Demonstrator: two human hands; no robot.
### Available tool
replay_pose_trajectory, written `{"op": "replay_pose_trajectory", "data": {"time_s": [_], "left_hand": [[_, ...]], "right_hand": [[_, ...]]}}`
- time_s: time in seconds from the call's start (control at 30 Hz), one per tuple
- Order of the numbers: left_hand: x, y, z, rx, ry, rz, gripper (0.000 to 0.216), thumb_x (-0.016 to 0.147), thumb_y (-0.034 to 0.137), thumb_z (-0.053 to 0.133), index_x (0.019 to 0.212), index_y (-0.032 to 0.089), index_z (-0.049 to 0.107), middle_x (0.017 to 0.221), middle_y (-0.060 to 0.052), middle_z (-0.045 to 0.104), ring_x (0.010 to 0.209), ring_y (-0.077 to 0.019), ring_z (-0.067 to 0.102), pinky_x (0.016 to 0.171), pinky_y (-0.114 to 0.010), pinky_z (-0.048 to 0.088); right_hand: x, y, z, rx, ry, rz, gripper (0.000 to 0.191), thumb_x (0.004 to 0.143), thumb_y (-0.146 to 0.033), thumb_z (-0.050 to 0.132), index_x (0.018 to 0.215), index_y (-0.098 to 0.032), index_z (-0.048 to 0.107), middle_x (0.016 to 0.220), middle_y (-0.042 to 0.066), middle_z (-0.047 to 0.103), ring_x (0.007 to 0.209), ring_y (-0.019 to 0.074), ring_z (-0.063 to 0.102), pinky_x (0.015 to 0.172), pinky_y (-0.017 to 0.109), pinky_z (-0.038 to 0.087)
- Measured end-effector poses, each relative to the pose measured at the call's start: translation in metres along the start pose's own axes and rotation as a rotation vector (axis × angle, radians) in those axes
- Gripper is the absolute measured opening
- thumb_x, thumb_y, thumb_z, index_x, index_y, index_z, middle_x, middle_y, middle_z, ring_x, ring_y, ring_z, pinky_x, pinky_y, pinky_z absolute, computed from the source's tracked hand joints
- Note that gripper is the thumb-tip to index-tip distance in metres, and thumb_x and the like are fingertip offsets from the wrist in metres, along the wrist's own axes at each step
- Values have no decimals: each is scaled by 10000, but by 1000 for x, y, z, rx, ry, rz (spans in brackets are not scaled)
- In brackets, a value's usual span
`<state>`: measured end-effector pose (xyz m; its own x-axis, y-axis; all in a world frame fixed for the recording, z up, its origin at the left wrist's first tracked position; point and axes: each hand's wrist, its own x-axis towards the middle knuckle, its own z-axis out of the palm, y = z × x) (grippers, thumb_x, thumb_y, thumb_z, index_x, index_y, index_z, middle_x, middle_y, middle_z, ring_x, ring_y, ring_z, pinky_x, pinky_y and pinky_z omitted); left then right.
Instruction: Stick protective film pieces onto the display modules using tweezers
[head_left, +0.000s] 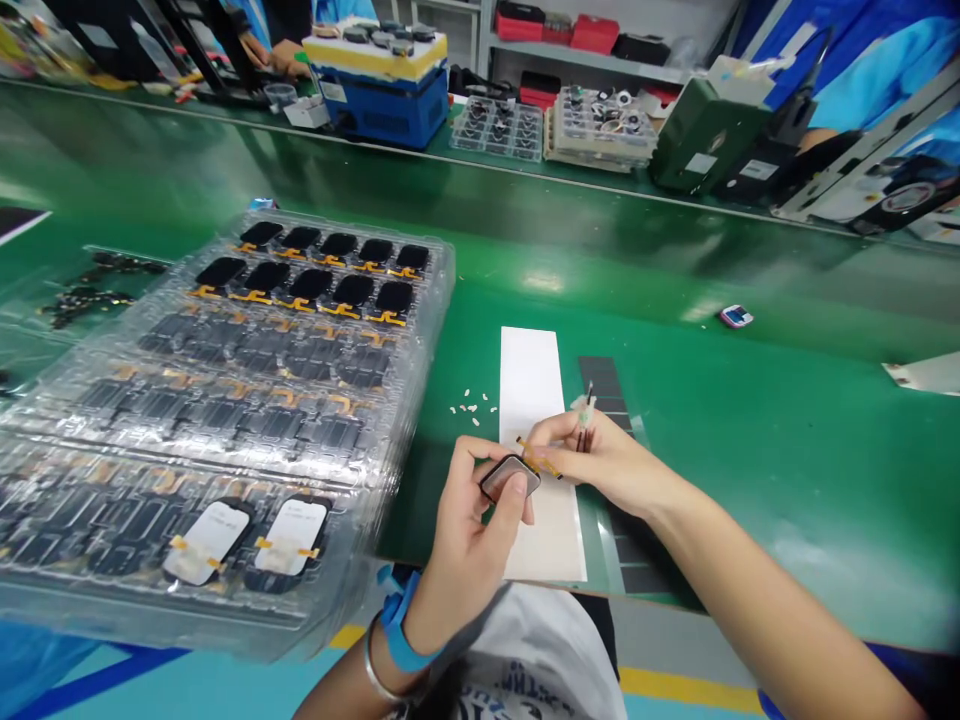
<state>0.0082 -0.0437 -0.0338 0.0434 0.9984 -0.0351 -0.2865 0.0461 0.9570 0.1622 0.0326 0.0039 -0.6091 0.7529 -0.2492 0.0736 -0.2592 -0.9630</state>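
Note:
My left hand (480, 510) is closed around a small watch-sized display module (511, 478), its thumb pressed on the grey face inside a black frame. An orange flex cable (541, 460) sticks out from the module's upper right side. My right hand (600, 455) is closed, with thumb and fingertips at that cable. Between its fingers sit thin dark tweezers (586, 425) with whitish tape around them; their tips are hard to make out. Both hands are above a white paper strip (529, 375). Several tiny white pieces (469, 407) lie left of the strip.
A stack of clear plastic trays (431, 300) with several display modules stands at the left. Right of the paper lies a strip of dark film pieces (600, 380). A small pinkish device (736, 317) lies farther right. A raised shelf at the back bears a blue machine (382, 105) and parts trays (497, 128).

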Motion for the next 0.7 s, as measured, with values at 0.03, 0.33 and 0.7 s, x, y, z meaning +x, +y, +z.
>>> {"op": "replay_pose_trajectory", "data": {"time_s": [0.03,0.33,0.7], "left_hand": [[0,0,0,16,4,11,148,996,319,522,1010,225,409,671,54,539,542,-70,452,502,-180,338],[-2,-1,-1,90,-25,-42,148,1009,353,485,1036,240,395,708,43,519,623,-91,478,535,-183,353],[-4,-4,-1,64,-36,-65,136,1031,370,433,1045,240,398,748,27,519,713,-106,515,642,-215,400]], "right_hand": [[-2,1,1,25,-5,1,284,809,-422,713,682,-170,681,592,-28,605,552,84,516,569,231,422],[-8,12,6,-13,108,-30,280,778,-428,756,718,-162,690,482,-48,542,400,46,310,426,223,195],[-14,11,19,-228,294,-230,148,848,-292,690,754,-177,689,689,13,676,514,75,527,429,208,330]]}}
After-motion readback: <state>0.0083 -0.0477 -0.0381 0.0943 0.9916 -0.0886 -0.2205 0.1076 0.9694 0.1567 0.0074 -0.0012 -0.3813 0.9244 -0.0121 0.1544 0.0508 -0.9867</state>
